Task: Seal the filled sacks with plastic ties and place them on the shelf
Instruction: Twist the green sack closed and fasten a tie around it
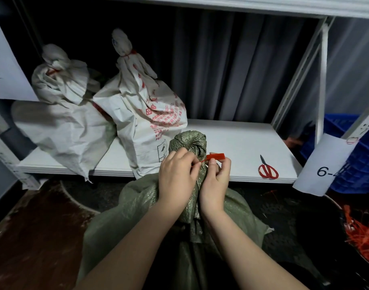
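Red tie [215, 156] pinched in your right hand [216, 181]; left hand [176, 181] clamps green sack [187, 143] neck at shelf [242, 143] front edge, keeping it bunched.

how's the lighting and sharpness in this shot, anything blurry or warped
Head view: light falls on the hands, the green sack and the white shelf board; the shelf's back recess and the floor are dark. Wide-angle bending curves the shelf post and the frame edges. The left white sack looks soft, and the red scissors slightly blurred.
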Available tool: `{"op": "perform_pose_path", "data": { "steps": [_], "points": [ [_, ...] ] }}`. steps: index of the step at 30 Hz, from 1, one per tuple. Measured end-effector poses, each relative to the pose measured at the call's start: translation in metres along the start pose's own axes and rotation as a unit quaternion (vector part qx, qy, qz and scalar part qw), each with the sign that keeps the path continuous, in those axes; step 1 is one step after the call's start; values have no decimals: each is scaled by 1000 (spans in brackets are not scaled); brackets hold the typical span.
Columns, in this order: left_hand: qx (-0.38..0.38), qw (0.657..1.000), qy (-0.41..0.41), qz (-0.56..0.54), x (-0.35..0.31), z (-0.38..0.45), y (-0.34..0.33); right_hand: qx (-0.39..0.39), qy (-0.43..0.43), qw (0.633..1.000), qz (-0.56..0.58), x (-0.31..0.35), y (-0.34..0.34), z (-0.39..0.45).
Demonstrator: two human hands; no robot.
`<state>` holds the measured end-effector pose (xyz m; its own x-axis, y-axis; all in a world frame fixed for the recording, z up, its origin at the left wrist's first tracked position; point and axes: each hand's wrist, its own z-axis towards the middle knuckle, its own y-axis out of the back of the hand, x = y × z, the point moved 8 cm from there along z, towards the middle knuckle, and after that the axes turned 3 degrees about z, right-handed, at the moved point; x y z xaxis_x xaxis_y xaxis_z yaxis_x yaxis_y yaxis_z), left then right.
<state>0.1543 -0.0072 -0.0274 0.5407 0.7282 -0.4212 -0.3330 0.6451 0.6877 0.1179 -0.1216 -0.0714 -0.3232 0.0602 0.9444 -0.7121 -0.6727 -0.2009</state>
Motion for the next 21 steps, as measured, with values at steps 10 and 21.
{"op": "perform_pose_path", "data": {
  "steps": [10,21],
  "points": [
    [-13,1000,-18,-17,-5,-2,2,-7,31,999,-33,4,1,-2],
    [-52,999,8,6,-2,-4,1,38,49,993,-103,-2,-8,-9]
  ]
}}
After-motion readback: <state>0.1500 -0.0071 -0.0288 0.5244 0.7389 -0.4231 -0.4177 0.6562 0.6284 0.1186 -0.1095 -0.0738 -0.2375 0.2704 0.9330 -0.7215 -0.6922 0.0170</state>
